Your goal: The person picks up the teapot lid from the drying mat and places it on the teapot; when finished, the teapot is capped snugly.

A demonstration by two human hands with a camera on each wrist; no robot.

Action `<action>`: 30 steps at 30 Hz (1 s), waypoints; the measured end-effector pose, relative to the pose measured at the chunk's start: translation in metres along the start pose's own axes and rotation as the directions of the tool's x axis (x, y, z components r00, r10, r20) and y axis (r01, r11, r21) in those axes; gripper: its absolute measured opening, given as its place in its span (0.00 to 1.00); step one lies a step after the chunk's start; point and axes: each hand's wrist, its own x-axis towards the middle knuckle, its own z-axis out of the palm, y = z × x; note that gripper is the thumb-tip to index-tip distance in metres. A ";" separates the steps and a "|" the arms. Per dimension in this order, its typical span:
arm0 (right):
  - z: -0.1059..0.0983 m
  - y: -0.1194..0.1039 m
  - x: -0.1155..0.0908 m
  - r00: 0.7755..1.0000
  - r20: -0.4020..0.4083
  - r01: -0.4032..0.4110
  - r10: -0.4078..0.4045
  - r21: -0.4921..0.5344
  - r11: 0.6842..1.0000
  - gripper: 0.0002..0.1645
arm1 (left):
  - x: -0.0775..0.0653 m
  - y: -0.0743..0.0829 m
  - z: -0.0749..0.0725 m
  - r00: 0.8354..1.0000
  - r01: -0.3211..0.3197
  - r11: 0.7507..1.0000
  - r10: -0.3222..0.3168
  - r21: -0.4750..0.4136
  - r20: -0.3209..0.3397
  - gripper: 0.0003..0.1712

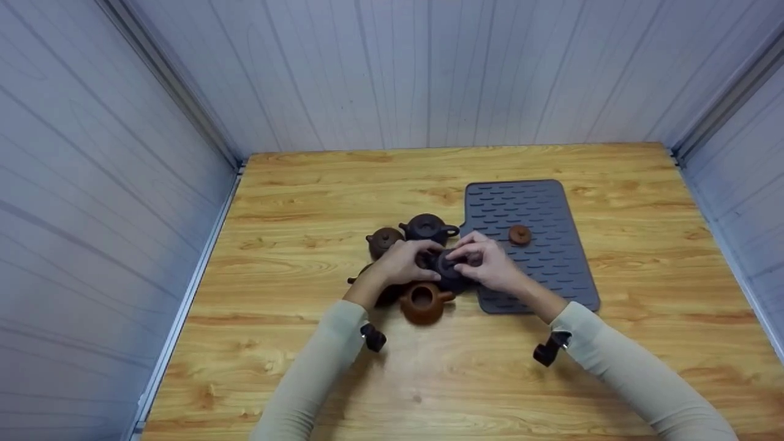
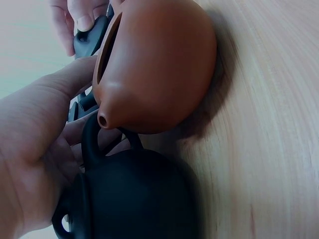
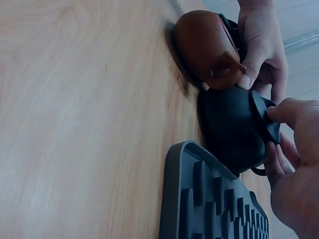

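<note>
Two hands meet at a black teapot [image 3: 229, 129] beside the grey mat. My right hand [image 1: 493, 266] pinches its lid [image 3: 260, 117] between thumb and fingers; the lid looks tilted at the pot's top in the right wrist view. From the other side, my left hand [image 1: 401, 263] holds the same pot, thumb and fingers spread about its side. An orange-brown teapot [image 1: 422, 311] without a lid stands right in front, its open mouth facing up. Another dark teapot [image 2: 139, 199], lid on, sits under my left wrist, partly hidden by it in the head view.
Behind my left hand stand a brown lidded teapot [image 1: 383, 237] and a dark teapot [image 1: 425, 226]. The ridged grey mat [image 1: 572, 269] lies to the right, bearing an orange-brown lid [image 1: 520, 234]. Pale panel walls rise along the wooden table's [image 1: 294, 202] back and sides.
</note>
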 end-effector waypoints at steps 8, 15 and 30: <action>0.003 0.003 -0.003 0.999 -0.024 -0.022 0.022 -0.002 1.000 0.12 | -0.006 0.010 0.000 1.000 -0.011 1.000 0.011 0.009 -0.020 0.35; 0.007 0.006 -0.004 0.998 -0.045 -0.031 0.031 0.005 1.000 0.12 | -0.016 0.027 -0.007 1.000 0.016 1.000 -0.016 0.015 -0.018 0.34; 0.006 0.006 -0.004 0.998 -0.025 -0.052 0.052 0.010 0.999 0.13 | -0.005 0.008 -0.003 0.999 0.020 0.999 -0.022 0.034 0.044 0.34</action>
